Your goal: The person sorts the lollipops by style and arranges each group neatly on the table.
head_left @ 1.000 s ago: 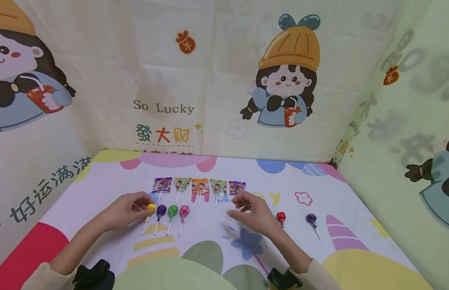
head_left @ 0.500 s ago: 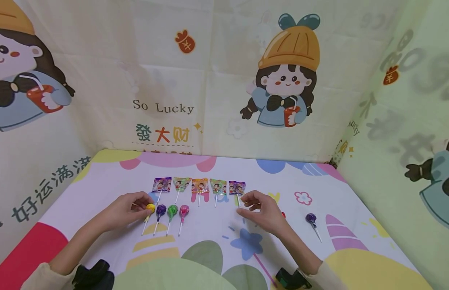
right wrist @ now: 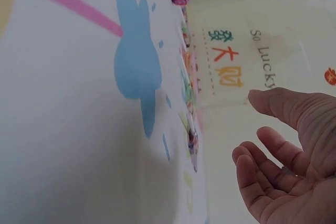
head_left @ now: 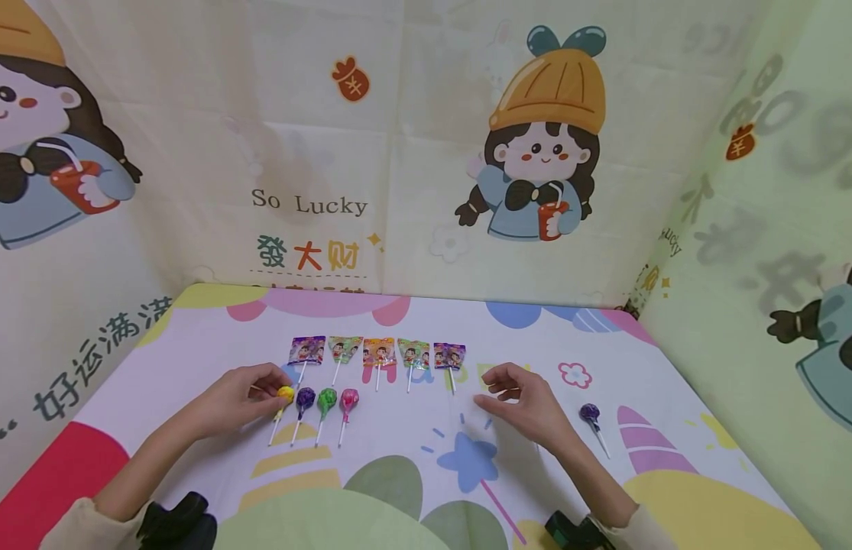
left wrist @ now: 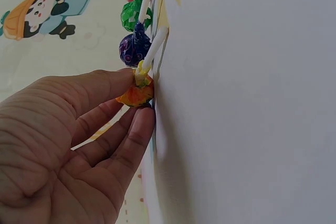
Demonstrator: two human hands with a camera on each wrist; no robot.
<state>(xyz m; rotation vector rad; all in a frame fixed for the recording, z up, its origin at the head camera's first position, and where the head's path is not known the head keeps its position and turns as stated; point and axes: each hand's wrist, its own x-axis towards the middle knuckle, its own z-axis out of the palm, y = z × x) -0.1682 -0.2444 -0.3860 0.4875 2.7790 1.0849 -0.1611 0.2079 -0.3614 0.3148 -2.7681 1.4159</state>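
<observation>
My left hand (head_left: 236, 401) pinches the yellow lollipop (left wrist: 137, 92) by its round head between thumb and fingers, with its stick slanting toward me. Beside it, in a row on the table, lie a purple lollipop (head_left: 305, 401), a green lollipop (head_left: 327, 401) and a pink lollipop (head_left: 349, 400). Loosely bent and holding nothing, my right hand (head_left: 525, 401) hovers over the table right of the rows. A purple-wrapped flat lollipop (head_left: 450, 357) is the nearest visible one on its left. In the right wrist view, thumb and fingers of the right hand (right wrist: 294, 156) stand apart.
Several flat-wrapped lollipops, one in an orange wrapper (head_left: 380, 352), form a back row. Another dark purple lollipop (head_left: 590, 414) lies to the right. Under my right hand a bit of white stick (head_left: 537, 447) shows. A printed cloth wall (head_left: 426, 153) stands behind the table.
My right hand has moved rightward from the end of the back row, uncovering the last flat lollipop's stick and covering the red lollipop. The left hand has stayed on the yellow one.
</observation>
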